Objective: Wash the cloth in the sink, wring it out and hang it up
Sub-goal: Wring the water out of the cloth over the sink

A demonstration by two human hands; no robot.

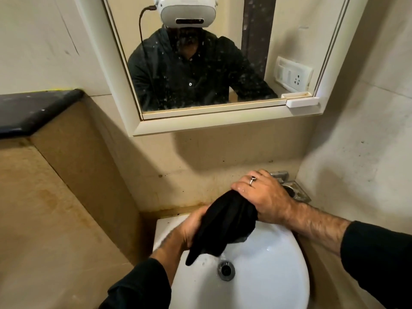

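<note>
Both hands hold a black cloth (225, 221) above the white sink (267, 275). The left hand (189, 230) grips the lower part of the cloth from the left side, fingers curled round it with the thumb along its upper edge. The right hand (263, 197) clasps the upper end from above, fingers wrapped over the bunched fabric, a ring (252, 180) showing on one finger. The cloth is bunched into a thick roll running slantwise between the two hands, and its loose tail hangs down into the basin, ending just left of the drain (226, 269). Behind the right hand stands a metal tap (279, 175). Above the sink, a mirror (200, 63) hangs on the wall.
</note>
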